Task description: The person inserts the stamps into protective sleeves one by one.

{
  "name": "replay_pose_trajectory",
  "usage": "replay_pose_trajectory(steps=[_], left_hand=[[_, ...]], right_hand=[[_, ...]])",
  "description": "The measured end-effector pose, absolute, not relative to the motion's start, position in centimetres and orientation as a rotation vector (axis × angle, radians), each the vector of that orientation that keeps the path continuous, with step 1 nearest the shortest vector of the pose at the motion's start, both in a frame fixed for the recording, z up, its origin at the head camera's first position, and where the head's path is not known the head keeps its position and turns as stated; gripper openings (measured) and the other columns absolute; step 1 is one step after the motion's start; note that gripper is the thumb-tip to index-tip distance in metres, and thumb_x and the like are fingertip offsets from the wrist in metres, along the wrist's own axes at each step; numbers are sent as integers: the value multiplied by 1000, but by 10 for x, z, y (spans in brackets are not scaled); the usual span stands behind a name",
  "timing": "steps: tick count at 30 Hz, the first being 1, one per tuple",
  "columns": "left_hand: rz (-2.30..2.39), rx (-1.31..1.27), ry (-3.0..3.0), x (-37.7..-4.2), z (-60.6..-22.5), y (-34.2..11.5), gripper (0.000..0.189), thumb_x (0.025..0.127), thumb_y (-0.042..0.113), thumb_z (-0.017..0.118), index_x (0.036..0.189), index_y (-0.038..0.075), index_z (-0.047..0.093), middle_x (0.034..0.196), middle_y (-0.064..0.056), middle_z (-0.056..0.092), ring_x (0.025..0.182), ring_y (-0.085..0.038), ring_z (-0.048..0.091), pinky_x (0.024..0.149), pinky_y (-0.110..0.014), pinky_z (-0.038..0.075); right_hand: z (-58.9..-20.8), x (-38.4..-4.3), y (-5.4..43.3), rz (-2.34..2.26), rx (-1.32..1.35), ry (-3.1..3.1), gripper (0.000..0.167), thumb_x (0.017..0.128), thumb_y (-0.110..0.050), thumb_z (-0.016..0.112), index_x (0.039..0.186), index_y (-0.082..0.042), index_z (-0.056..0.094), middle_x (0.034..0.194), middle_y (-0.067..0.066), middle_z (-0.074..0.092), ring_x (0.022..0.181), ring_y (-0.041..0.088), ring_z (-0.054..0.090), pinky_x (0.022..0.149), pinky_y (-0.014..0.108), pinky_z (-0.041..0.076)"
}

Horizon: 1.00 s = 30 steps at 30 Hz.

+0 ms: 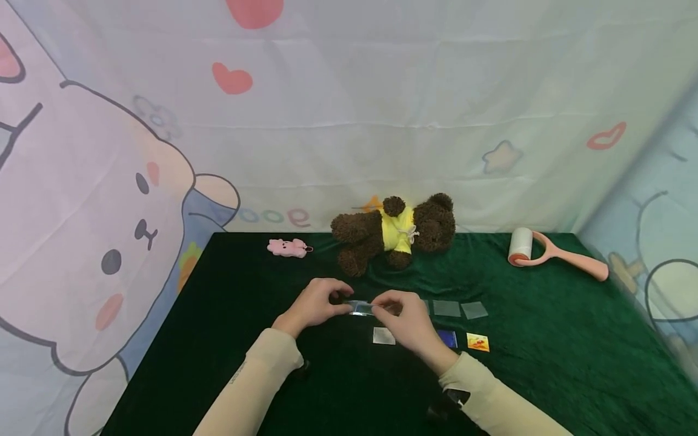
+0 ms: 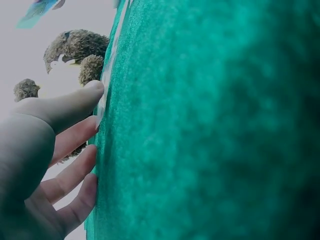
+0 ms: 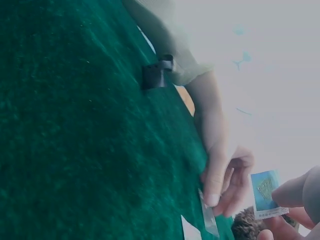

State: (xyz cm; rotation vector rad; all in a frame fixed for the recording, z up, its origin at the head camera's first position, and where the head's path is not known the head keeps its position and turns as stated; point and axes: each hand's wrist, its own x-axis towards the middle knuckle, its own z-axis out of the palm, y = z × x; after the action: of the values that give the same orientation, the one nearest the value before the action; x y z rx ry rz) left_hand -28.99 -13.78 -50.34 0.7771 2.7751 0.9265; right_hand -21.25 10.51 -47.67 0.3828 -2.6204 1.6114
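My left hand (image 1: 319, 303) pinches the end of a small clear plastic sleeve (image 1: 360, 308) between thumb and forefinger, low over the green cloth. In the left wrist view the sleeve (image 2: 106, 82) appears edge-on, with the other fingers spread below it. Opposite, my right hand (image 1: 406, 318) pinches a small stamp between thumb and fingers. The right wrist view shows this stamp (image 3: 265, 192) with a blue picture, a pale printed strip and a white edge. It is held up close to the sleeve, and my thumb covers part of it.
Right of the sleeve lie more clear sleeves (image 1: 446, 308). Nearer are a whitish square (image 1: 384, 336), a blue stamp (image 1: 447, 338) and a yellow-orange stamp (image 1: 477, 342). Behind are a pink plush (image 1: 288, 247), a brown teddy bear (image 1: 357, 236) and a lint roller (image 1: 567, 255).
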Motion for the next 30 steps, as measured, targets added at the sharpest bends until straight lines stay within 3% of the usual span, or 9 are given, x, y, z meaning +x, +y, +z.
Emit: replay_pose_trajectory(steps=[12,23,30], left_hand=[[920,734,2782,-291,-503,-136,32,92,27,84,122,19,75,117,3,72,105,-15,65,95,-42,55],[927,778,2766,-292,-503,-137,24,94,19,82,118,17,77,93,8,65,88,-12,60,86,-37,52],[941,803,2738,-294,-504,-139,16,99,19,75,115,18,78,98,8,68,88,-10,60,83,-33,54]], right_hand=[[-472,-222,122,1646,273,-2605,12,102,-18,70,109,-16,79,113,2,75,101,19,67,90,41,54],[-467,-226,130,1679,236,-2584,14,103,-19,69,112,-13,78,108,5,73,94,21,64,82,37,51],[-467,-230,135,1750,232,-2553,17,104,-16,67,116,-9,76,96,10,72,81,34,69,65,31,54]])
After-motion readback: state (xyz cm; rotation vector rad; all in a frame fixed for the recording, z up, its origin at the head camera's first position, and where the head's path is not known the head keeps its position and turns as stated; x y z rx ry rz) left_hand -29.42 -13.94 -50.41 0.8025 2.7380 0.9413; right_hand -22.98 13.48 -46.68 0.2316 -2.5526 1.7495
